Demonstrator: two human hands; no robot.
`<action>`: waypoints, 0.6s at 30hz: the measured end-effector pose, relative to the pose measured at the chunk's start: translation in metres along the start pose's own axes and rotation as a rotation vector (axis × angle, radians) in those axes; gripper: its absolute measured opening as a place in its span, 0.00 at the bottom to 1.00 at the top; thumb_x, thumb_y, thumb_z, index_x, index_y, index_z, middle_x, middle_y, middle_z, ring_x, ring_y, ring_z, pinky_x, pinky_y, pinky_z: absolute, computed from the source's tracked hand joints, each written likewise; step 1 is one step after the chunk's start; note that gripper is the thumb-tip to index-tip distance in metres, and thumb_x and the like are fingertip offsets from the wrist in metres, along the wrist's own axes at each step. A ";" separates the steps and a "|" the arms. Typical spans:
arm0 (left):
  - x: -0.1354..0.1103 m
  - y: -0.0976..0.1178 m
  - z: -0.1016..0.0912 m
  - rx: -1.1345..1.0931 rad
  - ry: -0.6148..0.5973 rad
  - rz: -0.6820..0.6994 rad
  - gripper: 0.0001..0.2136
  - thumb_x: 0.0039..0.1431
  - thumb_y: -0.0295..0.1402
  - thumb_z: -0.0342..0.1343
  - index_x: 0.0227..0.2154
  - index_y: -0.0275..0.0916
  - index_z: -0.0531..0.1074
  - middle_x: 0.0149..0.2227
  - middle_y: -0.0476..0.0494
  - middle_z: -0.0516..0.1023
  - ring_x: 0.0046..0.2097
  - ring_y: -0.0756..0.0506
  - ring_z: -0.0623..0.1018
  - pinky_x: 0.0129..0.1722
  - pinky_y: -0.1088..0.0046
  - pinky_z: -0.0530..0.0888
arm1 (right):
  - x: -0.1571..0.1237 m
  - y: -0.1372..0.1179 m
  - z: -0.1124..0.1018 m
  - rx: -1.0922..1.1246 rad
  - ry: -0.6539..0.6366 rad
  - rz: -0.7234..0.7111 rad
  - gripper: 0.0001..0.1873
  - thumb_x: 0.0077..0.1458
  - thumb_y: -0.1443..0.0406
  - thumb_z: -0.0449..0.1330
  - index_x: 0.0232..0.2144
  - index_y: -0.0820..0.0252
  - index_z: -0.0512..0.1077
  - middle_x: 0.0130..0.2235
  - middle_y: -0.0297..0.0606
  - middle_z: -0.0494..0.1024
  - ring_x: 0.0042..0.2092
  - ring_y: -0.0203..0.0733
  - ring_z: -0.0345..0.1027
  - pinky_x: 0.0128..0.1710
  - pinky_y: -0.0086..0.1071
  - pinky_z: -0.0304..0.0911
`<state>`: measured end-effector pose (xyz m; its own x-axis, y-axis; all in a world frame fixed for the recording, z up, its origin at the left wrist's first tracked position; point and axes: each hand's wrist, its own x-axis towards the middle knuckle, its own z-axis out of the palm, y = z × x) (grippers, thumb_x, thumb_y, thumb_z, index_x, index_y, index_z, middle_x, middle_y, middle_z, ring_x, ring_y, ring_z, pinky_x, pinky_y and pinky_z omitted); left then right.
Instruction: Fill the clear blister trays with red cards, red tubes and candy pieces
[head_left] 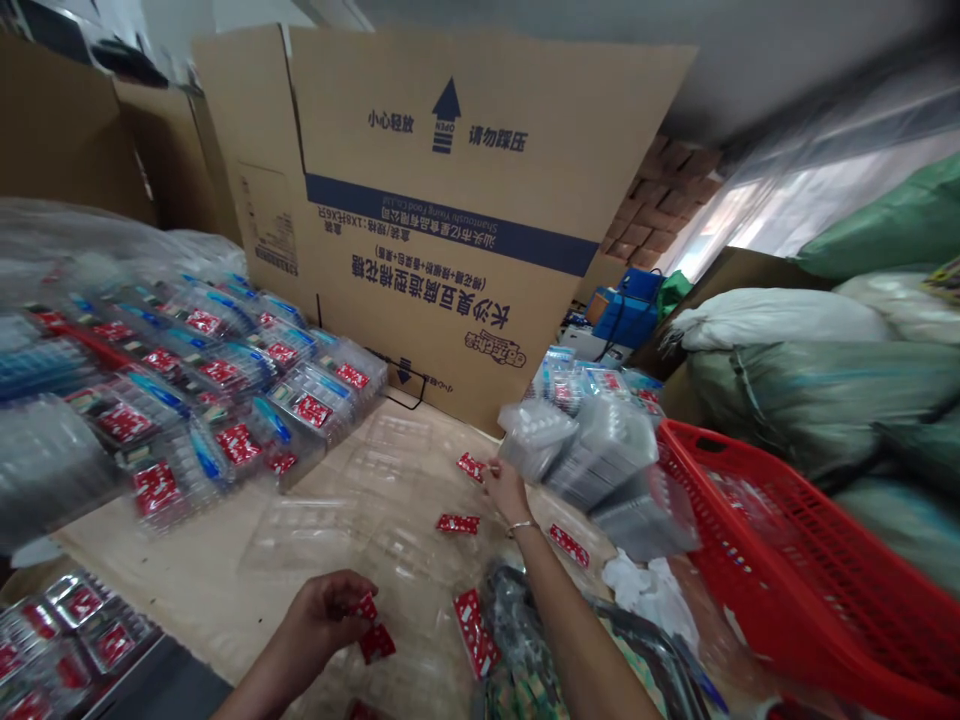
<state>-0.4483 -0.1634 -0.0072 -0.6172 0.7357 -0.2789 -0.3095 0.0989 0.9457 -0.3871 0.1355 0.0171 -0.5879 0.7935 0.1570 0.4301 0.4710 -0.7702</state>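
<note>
My left hand (322,610) is at the bottom middle, its fingers pinching a small red printed packet (366,607). A second red packet (376,644) lies just below those fingertips. My right hand (504,488), with a thin bracelet at the wrist, reaches forward, and its fingertips touch a red packet (471,466). Other red packets lie on the tabletop (187,590) near a clear plastic blister tray (304,533), including one (457,523) between my hands. Whether my right fingers grip the packet, I cannot tell.
Stacked blister packs with red labels (225,385) cover the left side. Clear trays (600,450) pile up on the right, beside a red plastic basket (780,570). Large sacks (825,390) fill the right, and a flattened cardboard carton (442,220) stands behind.
</note>
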 end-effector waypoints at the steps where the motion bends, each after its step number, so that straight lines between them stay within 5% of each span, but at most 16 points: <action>1: -0.001 0.001 -0.002 -0.008 0.011 -0.005 0.15 0.27 0.31 0.65 0.23 0.35 0.71 0.19 0.50 0.75 0.22 0.50 0.72 0.25 0.75 0.66 | -0.001 0.000 0.001 -0.022 -0.006 -0.005 0.12 0.49 0.70 0.53 0.35 0.68 0.73 0.27 0.40 0.74 0.29 0.41 0.67 0.30 0.31 0.60; 8: 0.020 0.006 0.018 0.115 0.072 0.033 0.08 0.33 0.30 0.61 0.21 0.35 0.70 0.20 0.49 0.76 0.24 0.48 0.74 0.27 0.74 0.68 | -0.083 -0.015 -0.013 -0.111 -0.213 -0.256 0.09 0.53 0.69 0.53 0.31 0.60 0.73 0.34 0.39 0.75 0.36 0.41 0.68 0.37 0.31 0.60; 13: 0.033 -0.006 0.046 0.731 0.178 0.216 0.12 0.45 0.26 0.54 0.35 0.37 0.73 0.31 0.45 0.78 0.35 0.43 0.76 0.36 0.68 0.71 | -0.159 -0.005 -0.028 -0.328 -0.207 -0.332 0.10 0.58 0.69 0.50 0.33 0.57 0.72 0.35 0.39 0.73 0.39 0.45 0.67 0.39 0.35 0.61; 18: 0.033 -0.017 0.048 1.154 0.189 0.548 0.17 0.52 0.25 0.53 0.46 0.42 0.70 0.48 0.40 0.73 0.49 0.40 0.71 0.48 0.61 0.69 | -0.198 0.020 -0.007 -0.486 -0.106 -0.476 0.19 0.47 0.68 0.61 0.44 0.56 0.68 0.42 0.41 0.74 0.42 0.50 0.66 0.42 0.40 0.63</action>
<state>-0.4287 -0.1088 -0.0244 -0.5861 0.7676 0.2594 0.7569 0.4044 0.5133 -0.2573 -0.0093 -0.0248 -0.8423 0.4269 0.3290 0.3521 0.8980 -0.2638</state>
